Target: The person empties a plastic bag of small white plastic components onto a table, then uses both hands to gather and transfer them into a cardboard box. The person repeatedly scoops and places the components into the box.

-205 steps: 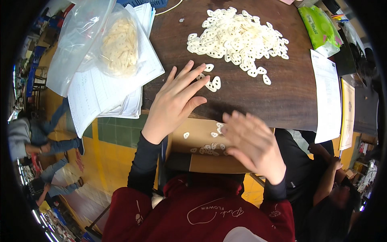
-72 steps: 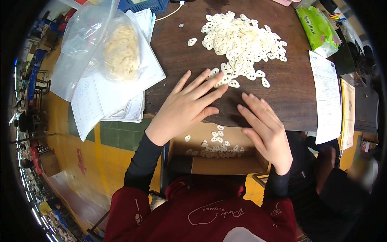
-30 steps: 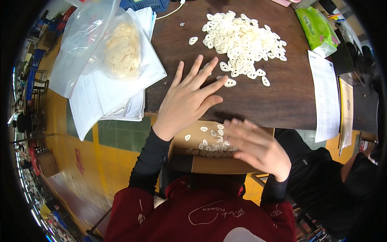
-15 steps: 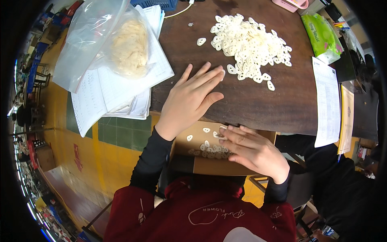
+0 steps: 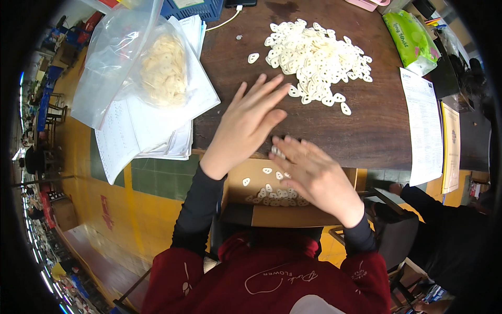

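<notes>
Left hand (image 5: 246,125) flat on the table (image 5: 366,131), fingers spread, holding nothing. Right hand (image 5: 314,175) at the table edge over the box (image 5: 272,201) — fingers loosely open, maybe a piece under them, can't tell. Few pieces boxed — the white pile (image 5: 314,55) is mostly left.

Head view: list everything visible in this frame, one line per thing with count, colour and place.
small flat pieces: one large heap plus strays, off-white, far side of the table
table: one, dark brown wood, centre
cardboard box: one, tan, below the table's near edge, some pieces inside
clear plastic bag: one, holding a mound of cream pieces, on the paper stack at left
paper stack: one, white, left table edge
printed sheets: two, one white and one yellowish, right side
green packet: one, far right
blue basket: one, top edge
left hand: flat on the table, fingers spread
right hand: over the box, pieces at its fingertips
</notes>
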{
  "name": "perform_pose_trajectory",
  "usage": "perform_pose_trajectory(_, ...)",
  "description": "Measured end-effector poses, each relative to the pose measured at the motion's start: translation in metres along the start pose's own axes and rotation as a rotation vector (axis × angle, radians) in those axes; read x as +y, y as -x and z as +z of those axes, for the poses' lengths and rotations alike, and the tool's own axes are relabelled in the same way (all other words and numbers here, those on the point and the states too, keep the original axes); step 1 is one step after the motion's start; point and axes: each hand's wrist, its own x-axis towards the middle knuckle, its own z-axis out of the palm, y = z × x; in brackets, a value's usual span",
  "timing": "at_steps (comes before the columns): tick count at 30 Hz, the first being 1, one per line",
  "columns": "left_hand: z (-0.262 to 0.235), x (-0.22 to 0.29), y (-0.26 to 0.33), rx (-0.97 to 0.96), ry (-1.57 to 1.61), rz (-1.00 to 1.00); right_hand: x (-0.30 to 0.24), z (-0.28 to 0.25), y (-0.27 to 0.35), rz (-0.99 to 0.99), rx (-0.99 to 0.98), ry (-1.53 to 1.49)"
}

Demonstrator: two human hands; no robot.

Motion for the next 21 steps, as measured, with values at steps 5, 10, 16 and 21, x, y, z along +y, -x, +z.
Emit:
perform_pose_trajectory(5, 0.037, 0.012, -0.026, 0.005, -0.192, 0.155, -0.015, -0.019, 0.042, -0.002, -0.173, -0.157)
perform_pose_trajectory(10, 0.024, 0.016, -0.012, -0.163, -0.198, 0.175, 0.006, -0.048, 0.049, 0.122, -0.025, -0.067)
perform_pose_trajectory(16, -0.002, 0.019, 0.007, -0.288, -0.151, 0.141, 0.030, -0.040, 0.019, 0.194, 0.183, 0.063)
perform_pose_trajectory(21, -0.001, 0.013, 0.006, -0.146, -0.065, 0.080, 0.033, -0.021, 0.001, 0.169, 0.170, 0.128)
